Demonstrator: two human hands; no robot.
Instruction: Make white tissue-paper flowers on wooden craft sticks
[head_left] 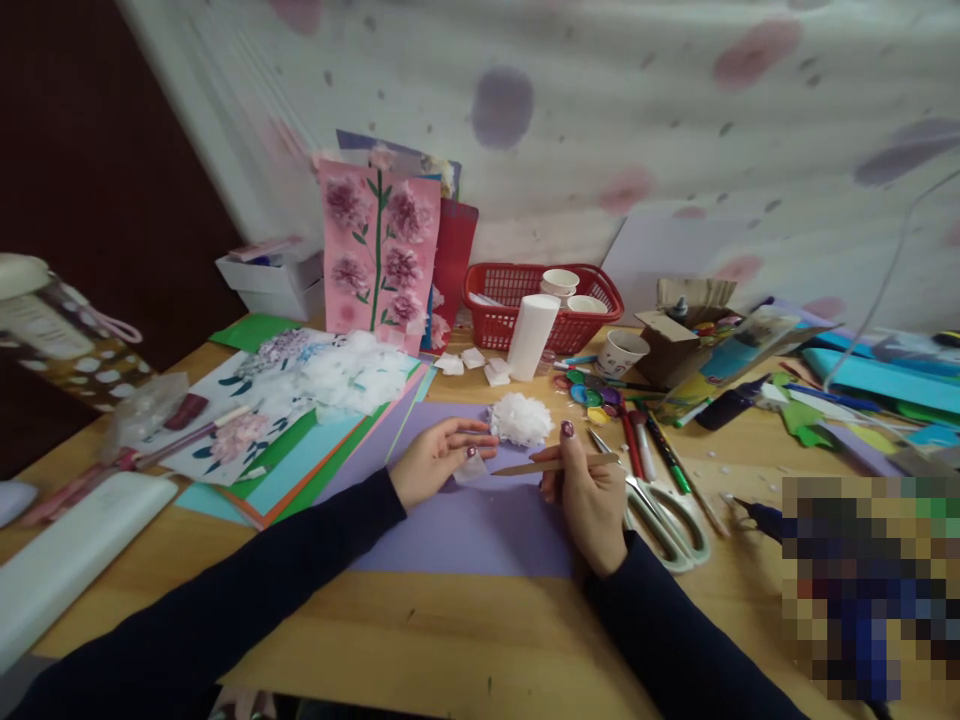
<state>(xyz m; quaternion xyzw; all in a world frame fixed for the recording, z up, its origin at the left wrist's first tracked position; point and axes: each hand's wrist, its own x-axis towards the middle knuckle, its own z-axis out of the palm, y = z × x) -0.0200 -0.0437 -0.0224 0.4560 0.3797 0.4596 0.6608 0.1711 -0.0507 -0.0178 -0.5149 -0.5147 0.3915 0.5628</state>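
Note:
A purple sheet (480,540) lies on the wooden table under both hands. My left hand (442,462) is closed by a pinch on a small translucent white piece (472,468), held above the sheet. Between the thumb and fingers of my right hand (589,490) is a thin tan stick (536,465), whose tip points left at the white piece without clearly touching it. Just behind the hands, a fluffy white paper flower (520,419) rests at the back of the sheet.
Scissors (667,525), markers (681,468) and paint pots (592,395) lie right of my right hand. A white roll (532,337) stands before a red basket (495,325). Coloured papers (289,465) with white fluff (345,370) spread leftward. A glue gun tip (761,515) is at the right.

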